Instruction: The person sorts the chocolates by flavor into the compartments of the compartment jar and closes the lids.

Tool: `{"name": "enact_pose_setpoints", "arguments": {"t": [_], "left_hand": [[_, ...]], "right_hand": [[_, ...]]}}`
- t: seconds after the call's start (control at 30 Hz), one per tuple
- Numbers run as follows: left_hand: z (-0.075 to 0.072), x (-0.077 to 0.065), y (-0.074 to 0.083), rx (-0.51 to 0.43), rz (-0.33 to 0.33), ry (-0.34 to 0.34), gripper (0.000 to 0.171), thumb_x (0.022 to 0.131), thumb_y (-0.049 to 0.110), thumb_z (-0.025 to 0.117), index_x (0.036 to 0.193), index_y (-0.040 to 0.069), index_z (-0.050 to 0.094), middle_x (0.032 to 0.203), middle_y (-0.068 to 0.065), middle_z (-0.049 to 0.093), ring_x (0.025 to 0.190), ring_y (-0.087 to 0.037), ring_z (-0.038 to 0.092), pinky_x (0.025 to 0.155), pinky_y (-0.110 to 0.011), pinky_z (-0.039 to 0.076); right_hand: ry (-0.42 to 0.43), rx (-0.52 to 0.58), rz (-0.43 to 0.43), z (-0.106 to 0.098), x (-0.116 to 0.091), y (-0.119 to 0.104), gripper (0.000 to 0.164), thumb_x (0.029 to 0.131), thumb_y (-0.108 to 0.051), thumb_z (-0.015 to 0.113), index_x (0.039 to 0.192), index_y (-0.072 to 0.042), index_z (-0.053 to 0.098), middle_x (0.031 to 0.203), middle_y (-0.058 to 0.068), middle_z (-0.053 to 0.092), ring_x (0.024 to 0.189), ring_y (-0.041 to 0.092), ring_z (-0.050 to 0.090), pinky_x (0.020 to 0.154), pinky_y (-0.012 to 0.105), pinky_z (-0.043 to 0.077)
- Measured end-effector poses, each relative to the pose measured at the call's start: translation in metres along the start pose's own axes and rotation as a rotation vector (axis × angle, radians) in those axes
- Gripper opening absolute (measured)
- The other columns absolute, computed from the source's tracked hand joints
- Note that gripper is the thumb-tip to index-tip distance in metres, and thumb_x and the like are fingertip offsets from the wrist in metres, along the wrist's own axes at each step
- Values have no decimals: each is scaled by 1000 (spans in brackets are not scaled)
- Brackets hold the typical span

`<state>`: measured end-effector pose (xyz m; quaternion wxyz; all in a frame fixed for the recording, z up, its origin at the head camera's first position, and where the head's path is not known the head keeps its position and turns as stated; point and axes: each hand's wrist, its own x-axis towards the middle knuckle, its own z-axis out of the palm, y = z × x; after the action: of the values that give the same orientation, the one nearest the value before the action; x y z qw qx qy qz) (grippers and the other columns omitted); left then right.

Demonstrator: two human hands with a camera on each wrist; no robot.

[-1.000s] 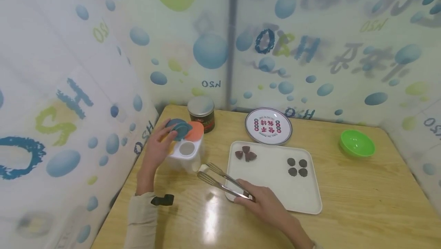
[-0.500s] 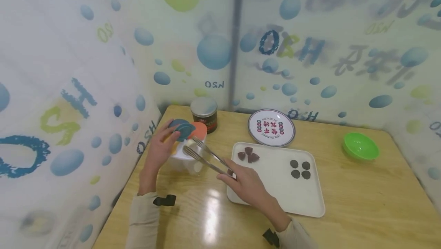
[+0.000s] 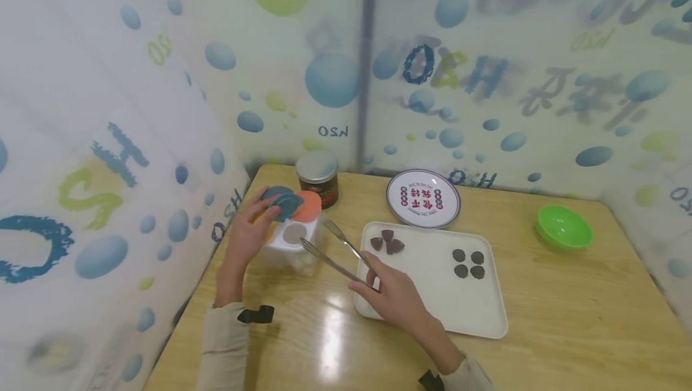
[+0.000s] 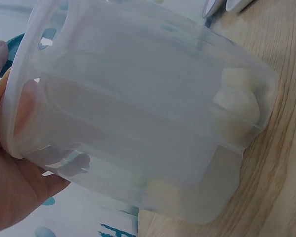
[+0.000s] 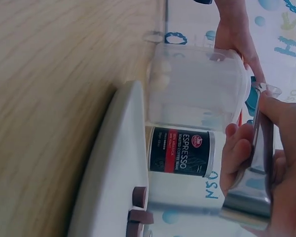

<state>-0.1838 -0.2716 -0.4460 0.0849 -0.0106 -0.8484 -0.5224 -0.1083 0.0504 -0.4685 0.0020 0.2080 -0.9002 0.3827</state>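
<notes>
- Two hands work to the left of the white tray (image 3: 432, 295); the right hand (image 3: 400, 299) has drawn back a little toward it over the last half second.
- That hand grips metal tongs (image 3: 339, 267), whose arms now stand spread with a gap between the tips. A second ago they held a pale piece just left of the tray; half a second ago they were at the container's opening with it.
- The clear container (image 3: 278, 256) sits left of the tray, its round opening (image 3: 294, 233) now uncovered by the tongs; pale pieces (image 4: 237, 101) lie at its bottom, seen through the wall.
- The left hand (image 3: 248, 232), farther left of the tray, still pinches a raised teal lid (image 3: 288, 206) between thumb and fingers, beside an orange lid (image 3: 307, 206).
- On the tray, brown wedges (image 3: 387, 241) at its far left and four dark round pieces (image 3: 468, 263) at its right have not moved.
- Beyond the tray's far edge is a patterned plate (image 3: 423, 199); to the tray's far left, behind the container, a coffee tin (image 3: 319, 185); to its right, a green bowl (image 3: 564, 227).
</notes>
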Motion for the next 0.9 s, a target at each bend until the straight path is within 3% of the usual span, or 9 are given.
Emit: {"name": "enact_pose_setpoints", "arguments": {"t": [0.27, 0.4, 0.5, 0.63, 0.9], "left_hand": [[-1, 0, 0, 4, 66, 11, 48, 97, 37, 65, 137, 10, 60, 162, -7, 33, 151, -39, 25, 122, -62, 15], [1, 0, -2, 9, 117, 41, 54, 102, 48, 51, 135, 7, 62, 160, -9, 36, 149, -40, 29, 122, -60, 17], [1, 0, -2, 32, 72, 34, 55, 103, 50, 47, 137, 10, 61, 161, -4, 35, 150, -37, 28, 121, -61, 18], [2, 1, 0, 39, -27, 9, 52, 98, 50, 58, 140, 19, 60, 163, 4, 32, 153, -32, 23, 121, -63, 17], [2, 0, 4, 37, -42, 12, 52, 97, 48, 61, 140, 19, 59, 163, 1, 32, 153, -32, 23, 122, -62, 16]], "right_hand": [[64, 13, 78, -4, -14, 17, 56, 90, -44, 71, 138, -20, 55, 76, -19, 55, 50, -3, 41, 45, 19, 36], [67, 20, 135, -8, -21, 25, 55, 90, -46, 71, 138, -25, 55, 76, -19, 55, 50, -2, 42, 46, 19, 36], [73, 46, 189, -14, -27, 34, 52, 91, -48, 70, 136, -26, 55, 76, -16, 56, 51, 1, 44, 46, 20, 37], [96, 62, 280, -27, -39, 52, 55, 92, -51, 67, 136, -21, 54, 78, -8, 58, 54, 5, 46, 47, 22, 38], [149, -41, 495, -70, -67, 94, 73, 95, -57, 60, 147, -10, 40, 92, 5, 64, 64, 11, 50, 52, 24, 40]]}}
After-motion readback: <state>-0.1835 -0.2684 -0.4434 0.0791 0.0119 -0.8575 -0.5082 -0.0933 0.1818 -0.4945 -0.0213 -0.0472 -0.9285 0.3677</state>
